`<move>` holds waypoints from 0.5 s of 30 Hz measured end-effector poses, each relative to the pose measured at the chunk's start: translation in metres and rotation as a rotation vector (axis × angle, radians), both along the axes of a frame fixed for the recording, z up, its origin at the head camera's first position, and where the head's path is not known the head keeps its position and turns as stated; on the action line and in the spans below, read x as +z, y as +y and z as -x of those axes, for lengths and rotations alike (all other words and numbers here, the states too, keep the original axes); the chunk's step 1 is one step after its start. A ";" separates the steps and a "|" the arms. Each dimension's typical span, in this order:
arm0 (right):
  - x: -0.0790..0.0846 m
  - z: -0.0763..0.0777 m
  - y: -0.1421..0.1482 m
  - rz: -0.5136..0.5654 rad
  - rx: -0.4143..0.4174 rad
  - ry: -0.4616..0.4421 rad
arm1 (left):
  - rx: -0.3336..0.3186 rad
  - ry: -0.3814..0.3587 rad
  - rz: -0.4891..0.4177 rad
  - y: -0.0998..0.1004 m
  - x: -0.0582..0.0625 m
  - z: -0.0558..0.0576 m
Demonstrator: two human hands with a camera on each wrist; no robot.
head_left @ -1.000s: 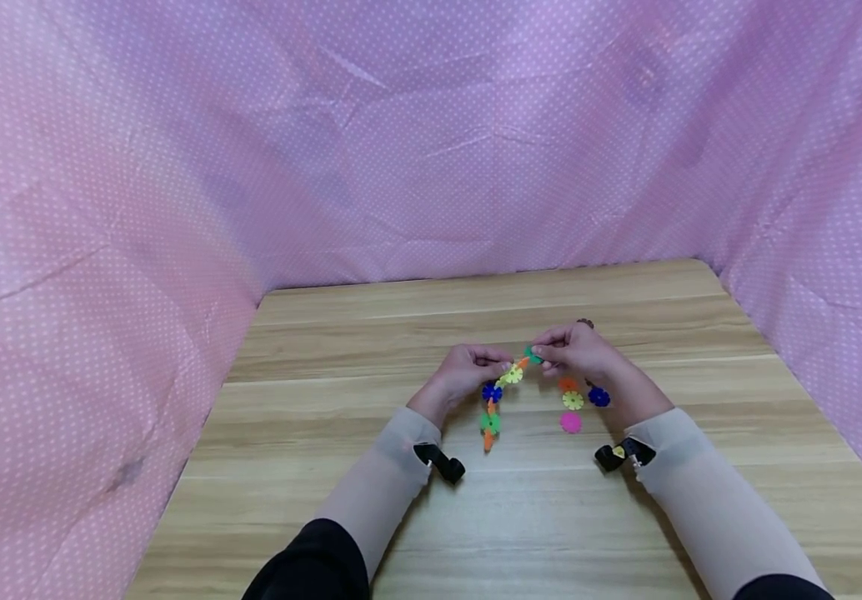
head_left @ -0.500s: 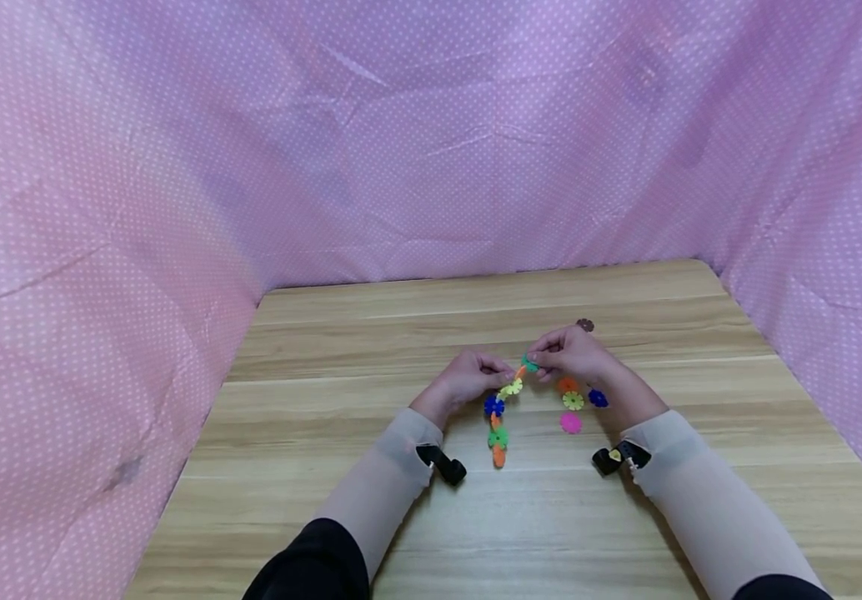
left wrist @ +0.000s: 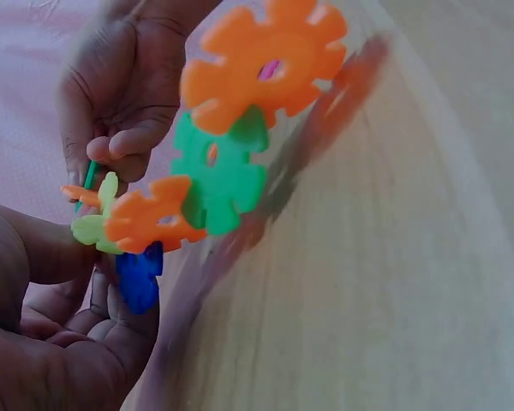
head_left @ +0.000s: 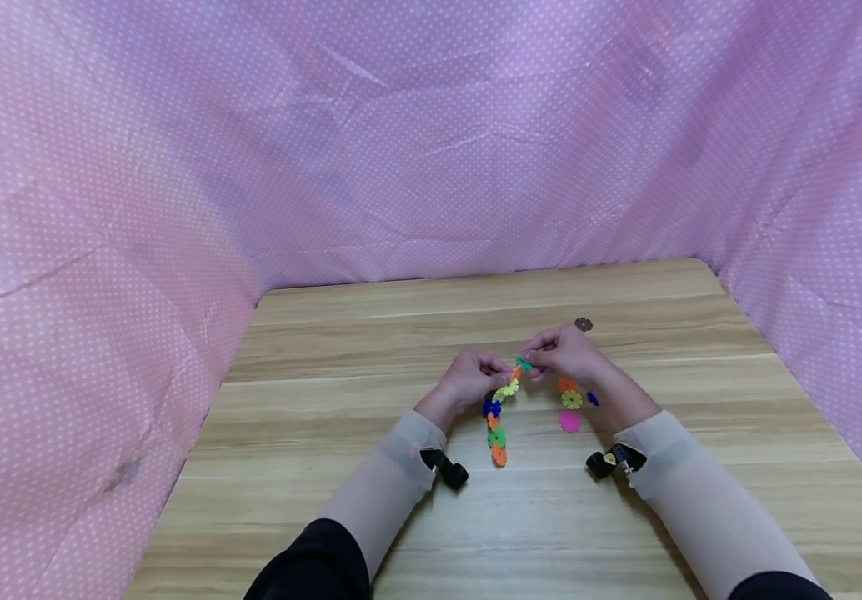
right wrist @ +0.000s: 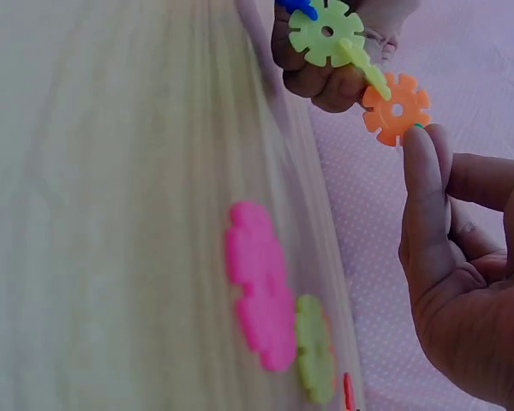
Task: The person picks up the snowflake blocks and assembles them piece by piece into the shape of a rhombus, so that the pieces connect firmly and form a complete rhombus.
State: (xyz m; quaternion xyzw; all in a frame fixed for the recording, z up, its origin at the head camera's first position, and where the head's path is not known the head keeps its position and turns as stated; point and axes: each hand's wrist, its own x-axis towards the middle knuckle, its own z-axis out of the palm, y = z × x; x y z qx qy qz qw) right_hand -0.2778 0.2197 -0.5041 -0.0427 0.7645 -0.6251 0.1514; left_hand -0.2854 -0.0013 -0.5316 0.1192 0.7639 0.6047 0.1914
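A chain of interlocking flower-shaped discs hangs between my hands, in orange, green, blue and yellow. My left hand (head_left: 468,379) pinches it near the yellow disc (right wrist: 325,32), with the blue disc (left wrist: 139,281) below the fingertips in the left wrist view. At the upper end, thumb and fingers of my right hand (head_left: 569,354) pinch a green disc (head_left: 524,363). That disc adjoins an orange disc (right wrist: 397,110) and is mostly hidden by the fingers in the right wrist view. The chain's lower end, a green disc (head_left: 496,437) and an orange disc (head_left: 499,455), dangles toward me.
Loose discs lie under and beside my right forearm: pink (head_left: 569,422), yellow (head_left: 572,399), orange (head_left: 566,384) and a partly covered dark blue one (head_left: 592,398). A brown disc (head_left: 583,324) lies beyond the right hand. Pink dotted cloth (head_left: 476,167) surrounds the wooden table (head_left: 371,333).
My right hand has shifted slightly left and toward me with the green disc, closer to the left hand. The chain's lower end has dropped toward me and a little right.
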 end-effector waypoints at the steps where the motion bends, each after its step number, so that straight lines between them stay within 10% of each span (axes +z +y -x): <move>1: 0.000 0.000 -0.001 -0.008 -0.009 0.001 | 0.006 -0.003 -0.001 0.000 0.000 0.000; 15: 0.003 -0.003 -0.013 -0.078 -0.108 0.080 | 0.045 0.028 -0.072 0.001 -0.003 -0.001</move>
